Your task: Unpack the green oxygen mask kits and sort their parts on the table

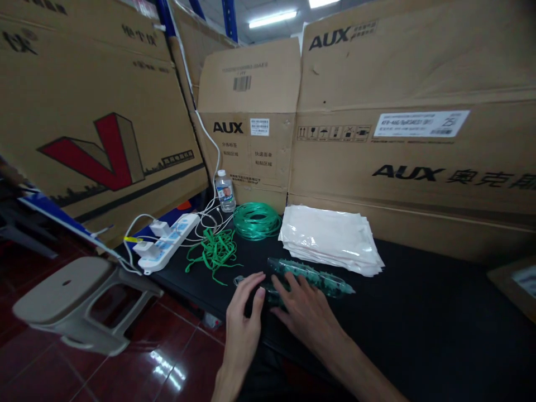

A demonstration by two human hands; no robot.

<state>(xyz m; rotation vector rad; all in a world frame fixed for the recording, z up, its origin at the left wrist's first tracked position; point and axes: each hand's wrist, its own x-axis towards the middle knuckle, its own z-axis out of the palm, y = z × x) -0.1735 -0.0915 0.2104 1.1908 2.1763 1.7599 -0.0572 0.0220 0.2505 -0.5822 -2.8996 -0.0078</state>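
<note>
Two bare hands reach in from the bottom of the head view, over the black tabletop (402, 335). My left hand (245, 312) is near the front edge, its thumb and fingers apart, with nothing plainly in it. Fingers spread, my right hand (305, 307) rests on or just above a long clear plastic pack with green contents (318, 276). Another dark green, see-through piece shows partly between the hands; the fingers hide most of it. Beyond the left hand lies a tangle of green ties (218, 249). A coil of glossy green tubing (256, 219) sits behind that.
A stack of white plastic bags (329, 234) lies behind the pack. To the left are a white power strip (173, 241) with plugs and cables, and a water bottle (225, 192). Cardboard boxes (347, 167) wall the back. A plastic stool (79, 296) stands on the floor.
</note>
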